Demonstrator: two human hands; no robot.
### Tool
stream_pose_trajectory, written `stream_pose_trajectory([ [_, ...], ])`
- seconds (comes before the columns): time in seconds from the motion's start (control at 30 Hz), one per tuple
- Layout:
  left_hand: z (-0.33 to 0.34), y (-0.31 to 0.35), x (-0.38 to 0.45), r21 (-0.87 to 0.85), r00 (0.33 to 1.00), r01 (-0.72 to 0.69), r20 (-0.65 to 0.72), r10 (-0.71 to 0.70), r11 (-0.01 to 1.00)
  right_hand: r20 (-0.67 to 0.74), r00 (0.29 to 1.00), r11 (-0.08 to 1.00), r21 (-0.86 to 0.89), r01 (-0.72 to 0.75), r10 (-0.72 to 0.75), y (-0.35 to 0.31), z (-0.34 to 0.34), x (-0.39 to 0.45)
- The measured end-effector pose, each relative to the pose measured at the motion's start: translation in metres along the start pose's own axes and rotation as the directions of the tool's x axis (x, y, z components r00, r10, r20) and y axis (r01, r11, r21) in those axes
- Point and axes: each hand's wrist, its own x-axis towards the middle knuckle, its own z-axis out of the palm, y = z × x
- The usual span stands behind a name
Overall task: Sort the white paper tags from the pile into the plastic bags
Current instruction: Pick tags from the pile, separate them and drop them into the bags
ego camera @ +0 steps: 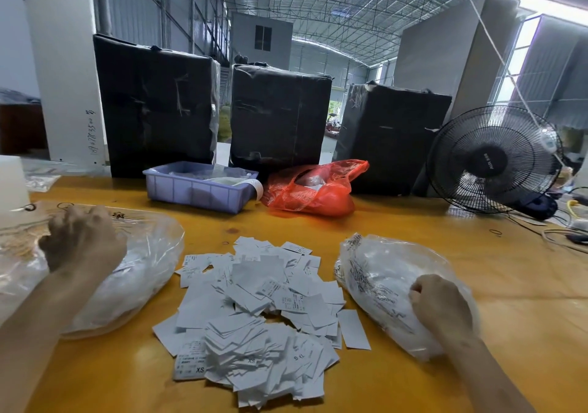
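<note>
A loose pile of white paper tags (257, 314) lies in the middle of the yellow table (445, 237). A clear plastic bag (149, 260) with white tags inside sits left of the pile. My left hand (81, 237) rests on that bag with curled fingers; whether it grips the film or holds a tag is hidden. A second clear plastic bag (375, 279), printed with black text, lies right of the pile. My right hand (440, 304) sits on its near end with fingers curled, seemingly into the bag's mouth.
A lilac plastic tray (197, 190) and a red plastic bag (315, 186) stand behind the pile. Three black-wrapped boxes (280, 113) line the table's back edge. A black fan (493, 161) and cables occupy the back right. Clear packets (41, 180) lie at the far left.
</note>
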Motion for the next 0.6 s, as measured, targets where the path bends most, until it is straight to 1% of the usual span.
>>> stream_pose_trajectory([
  [0.07, -0.009, 0.015, -0.009, -0.010, 0.997, -0.078, -0.030, 0.078, 0.997, -0.079, 0.997, 0.987, 0.162, -0.003, 0.016, 0.000, -0.002, 0.001],
  [0.17, -0.012, 0.032, -0.022, -0.069, 0.977, -0.191, -0.108, 0.183, 0.979, -0.105, 0.993, 0.949, 0.316, -0.014, 0.050, -0.001, -0.004, 0.004],
  [0.27, -0.013, 0.048, -0.033, -0.131, 0.939, -0.330, -0.149, 0.310, 0.935, -0.041, 0.998, 0.941, 0.338, -0.029, 0.045, -0.003, -0.004, 0.004],
  [0.33, -0.011, 0.057, -0.040, -0.175, 0.916, -0.394, -0.156, 0.370, 0.902, 0.042, 0.998, 0.940, 0.335, -0.057, 0.046, -0.002, -0.004, 0.002],
  [0.4, -0.009, 0.066, -0.048, -0.206, 0.892, -0.449, -0.150, 0.426, 0.869, 0.056, 0.998, 0.935, 0.352, -0.055, 0.037, -0.001, -0.003, 0.002],
  [0.53, -0.002, 0.080, -0.068, -0.269, 0.843, -0.535, -0.111, 0.526, 0.801, -0.092, 0.996, 0.896, 0.441, 0.040, 0.001, -0.003, -0.007, 0.003],
  [0.6, 0.004, 0.085, -0.078, -0.304, 0.815, -0.570, -0.090, 0.573, 0.763, -0.129, 0.992, 0.853, 0.519, 0.052, 0.018, -0.004, -0.008, 0.003],
])
